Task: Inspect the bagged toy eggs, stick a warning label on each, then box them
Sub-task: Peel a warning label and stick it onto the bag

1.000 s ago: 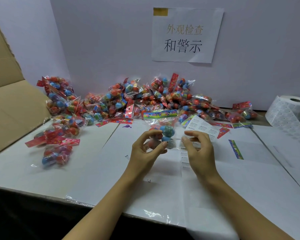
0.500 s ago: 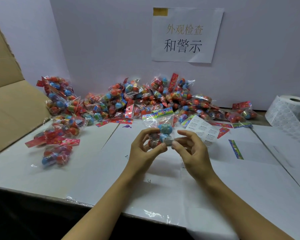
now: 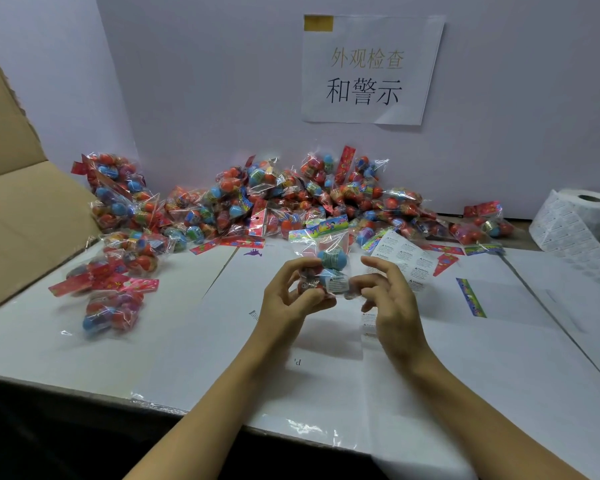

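Both forearms are bare from the frame's lower edge up to the wrists, no sleeve showing. The left hand (image 3: 289, 299) and right hand (image 3: 394, 306) are ungloved, with short nails.

label roll (image 3: 584, 216) and cardboard box (image 3: 18, 202) cut off by frame edges, warning label (image 3: 337, 283) print unreadable, lone bag (image 3: 110, 311) blurred.

left hand (image 3: 284, 299): fingers curled, gripping | right hand (image 3: 392, 306): fingers bent, seemingly pinching
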A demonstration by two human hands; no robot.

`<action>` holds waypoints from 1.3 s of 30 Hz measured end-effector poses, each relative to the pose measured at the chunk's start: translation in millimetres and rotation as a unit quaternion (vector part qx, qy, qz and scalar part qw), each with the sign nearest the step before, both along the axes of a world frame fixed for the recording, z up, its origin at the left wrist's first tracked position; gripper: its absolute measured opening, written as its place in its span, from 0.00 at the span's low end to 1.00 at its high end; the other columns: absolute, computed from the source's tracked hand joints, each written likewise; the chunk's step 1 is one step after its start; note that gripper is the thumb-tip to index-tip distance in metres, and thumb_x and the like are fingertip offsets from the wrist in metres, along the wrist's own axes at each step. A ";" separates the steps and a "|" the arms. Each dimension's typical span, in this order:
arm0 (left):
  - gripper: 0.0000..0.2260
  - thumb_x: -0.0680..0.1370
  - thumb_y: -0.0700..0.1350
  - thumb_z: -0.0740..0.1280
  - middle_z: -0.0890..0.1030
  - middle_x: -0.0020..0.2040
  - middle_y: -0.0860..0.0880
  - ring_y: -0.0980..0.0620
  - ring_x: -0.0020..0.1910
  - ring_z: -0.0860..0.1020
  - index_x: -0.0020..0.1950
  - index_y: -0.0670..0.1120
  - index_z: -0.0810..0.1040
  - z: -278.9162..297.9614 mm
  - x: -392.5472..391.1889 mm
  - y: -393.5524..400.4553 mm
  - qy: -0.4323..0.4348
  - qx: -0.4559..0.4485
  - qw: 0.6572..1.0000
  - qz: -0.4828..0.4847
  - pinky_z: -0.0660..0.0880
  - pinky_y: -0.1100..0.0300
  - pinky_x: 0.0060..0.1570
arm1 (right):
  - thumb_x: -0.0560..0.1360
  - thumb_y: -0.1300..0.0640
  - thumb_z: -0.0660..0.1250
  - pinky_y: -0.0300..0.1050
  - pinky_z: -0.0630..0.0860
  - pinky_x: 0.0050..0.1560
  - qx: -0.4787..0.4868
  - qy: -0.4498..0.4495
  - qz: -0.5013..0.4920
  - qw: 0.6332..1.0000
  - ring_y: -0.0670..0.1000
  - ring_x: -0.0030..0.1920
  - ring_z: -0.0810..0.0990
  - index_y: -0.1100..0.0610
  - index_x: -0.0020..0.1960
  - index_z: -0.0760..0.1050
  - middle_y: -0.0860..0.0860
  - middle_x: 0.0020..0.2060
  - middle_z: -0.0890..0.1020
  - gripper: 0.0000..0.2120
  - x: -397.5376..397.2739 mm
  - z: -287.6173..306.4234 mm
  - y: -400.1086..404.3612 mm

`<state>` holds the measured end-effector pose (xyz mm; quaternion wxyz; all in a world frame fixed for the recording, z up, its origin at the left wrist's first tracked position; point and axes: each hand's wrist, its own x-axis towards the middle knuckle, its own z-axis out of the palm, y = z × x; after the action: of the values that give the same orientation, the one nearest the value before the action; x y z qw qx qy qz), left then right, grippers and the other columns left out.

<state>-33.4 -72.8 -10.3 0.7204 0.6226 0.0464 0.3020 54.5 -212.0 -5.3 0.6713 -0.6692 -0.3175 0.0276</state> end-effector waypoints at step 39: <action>0.28 0.75 0.53 0.70 0.84 0.58 0.51 0.47 0.53 0.85 0.69 0.73 0.62 2.2 -1.2 -6.0 0.015 0.024 1.000 -0.014 0.83 0.56 0.48 | 0.75 0.58 0.74 0.39 0.80 0.39 0.076 0.142 -0.051 0.986 0.48 0.42 0.84 0.55 0.51 0.83 0.51 0.41 0.87 0.05 21.7 7.4 -4.4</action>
<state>-34.6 -78.8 -8.1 0.7086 0.6446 0.0414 0.2839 76.2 -216.4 2.0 0.7589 -0.6210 -0.1853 0.0636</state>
